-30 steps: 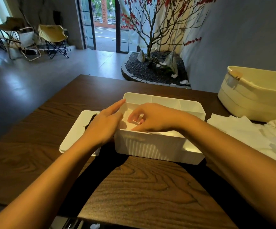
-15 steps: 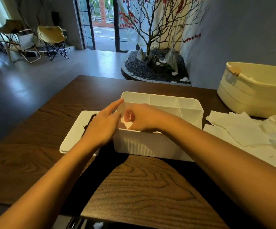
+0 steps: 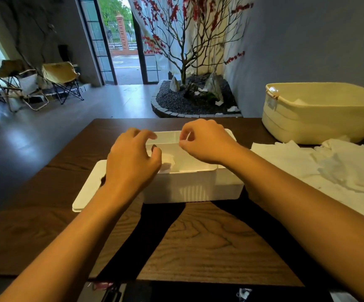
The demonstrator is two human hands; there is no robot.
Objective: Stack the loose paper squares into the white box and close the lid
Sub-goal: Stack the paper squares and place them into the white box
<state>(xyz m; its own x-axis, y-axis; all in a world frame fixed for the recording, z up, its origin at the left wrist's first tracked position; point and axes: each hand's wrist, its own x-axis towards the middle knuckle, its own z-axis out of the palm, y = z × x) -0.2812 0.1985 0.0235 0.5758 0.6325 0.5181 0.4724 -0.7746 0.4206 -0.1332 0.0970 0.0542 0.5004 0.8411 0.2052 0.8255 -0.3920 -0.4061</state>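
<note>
While both hands are held above the box (image 3: 189, 188), the head view shows it near the middle of the table (image 3: 209, 240), with its long ribbed side turned to the person. Free wood is seen in front of the box, up to the near table edge, and a narrower strip is left behind it, up to the far edge. The lid (image 3: 87, 188) is laid flat on the table, touching the left side of the box. At the right, loose papers (image 3: 303, 162) are spread up to the right table edge, just beside the box. Behind them a cream basket (image 3: 320, 114) is placed; something pale is seen in it, but it cannot be identified.

No writing or label can be read.

White paper (image 3: 168, 159) is seen inside the box, at its left part. The left hand (image 3: 131, 162) is curled loosely over this part, and nothing is gripped in it. The right hand (image 3: 205, 140) is bent over the far rim; whether something is pinched there cannot be told.
</note>
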